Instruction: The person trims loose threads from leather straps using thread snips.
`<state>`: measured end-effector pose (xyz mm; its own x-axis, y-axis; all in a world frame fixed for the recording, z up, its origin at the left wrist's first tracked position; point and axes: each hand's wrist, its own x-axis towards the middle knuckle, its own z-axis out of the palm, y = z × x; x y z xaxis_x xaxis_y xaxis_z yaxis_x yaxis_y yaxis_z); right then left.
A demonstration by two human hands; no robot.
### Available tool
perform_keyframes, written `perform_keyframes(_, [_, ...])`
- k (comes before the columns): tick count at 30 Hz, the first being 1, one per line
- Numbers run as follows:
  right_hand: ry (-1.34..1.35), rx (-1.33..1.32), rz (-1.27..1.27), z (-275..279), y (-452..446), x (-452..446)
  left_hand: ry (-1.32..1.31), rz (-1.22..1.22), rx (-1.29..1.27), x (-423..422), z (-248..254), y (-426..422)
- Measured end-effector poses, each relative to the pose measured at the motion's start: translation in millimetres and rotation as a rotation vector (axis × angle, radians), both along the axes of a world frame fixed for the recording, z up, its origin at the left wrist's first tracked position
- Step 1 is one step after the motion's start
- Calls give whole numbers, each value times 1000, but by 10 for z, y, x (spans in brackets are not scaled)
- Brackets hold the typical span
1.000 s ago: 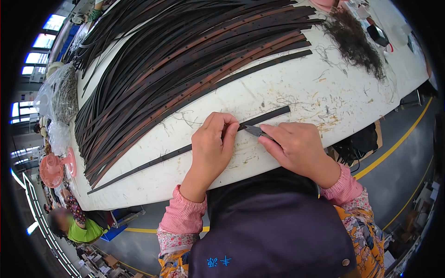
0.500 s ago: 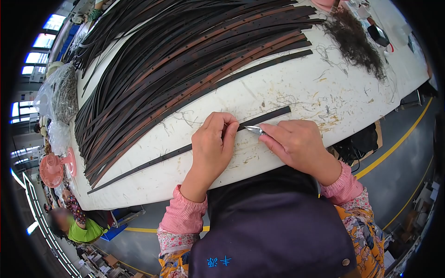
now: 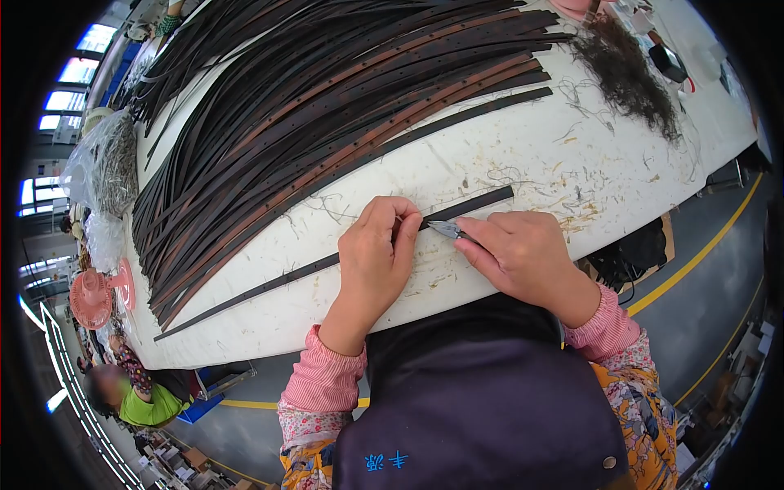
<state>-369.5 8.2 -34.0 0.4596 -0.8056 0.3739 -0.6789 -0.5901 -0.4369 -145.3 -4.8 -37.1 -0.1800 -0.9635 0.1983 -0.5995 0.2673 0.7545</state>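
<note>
A smooth, purple-black apron (image 3: 482,408) fills the bottom centre of the frame, with two blue Chinese characters (image 3: 386,462) at its lower left and a round metal snap (image 3: 609,463) at its lower right; ribbed pink cuffs (image 3: 327,371) top floral sleeves (image 3: 641,408), pale-ground first, then yellow-orange with grey-blue blossoms

Left hand (image 3: 377,249) pinching, fingers (image 3: 387,209) curled; right hand (image 3: 523,255) gripping near it, both arms (image 3: 328,369) extended forward.

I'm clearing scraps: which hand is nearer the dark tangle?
Right. The right hand is below-left of the tangle in view; the left hand, on the strip, is farther left.
</note>
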Motion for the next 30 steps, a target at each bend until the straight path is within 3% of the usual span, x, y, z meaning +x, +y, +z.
perform_keyframes(11, [7,-20,-1,5,-2,17,-36,-17,-52,16,-26,6])
perform_keyframes(14, [13,-19,0,20,-5,11,94,29,53,81,-69,9])
perform_keyframes(16, [22,-32,-18,5,-18,-21,389,221,32,126,-28,-33])
perform_keyframes(18, [17,-32,-40,-11,-34,-67,354,229,-97,279,-1,-84])
perform_keyframes(20, [16,-33,-61,-7,-44,-119,-113,160,-203,376,113,-51])
perform_keyframes(24, [29,-2,-65,42,-61,-157,-124,-71,-93,301,144,36])
perform_keyframes(30, [29,-2,-77,29,-51,-155,-191,-131,-41,133,92,-49])
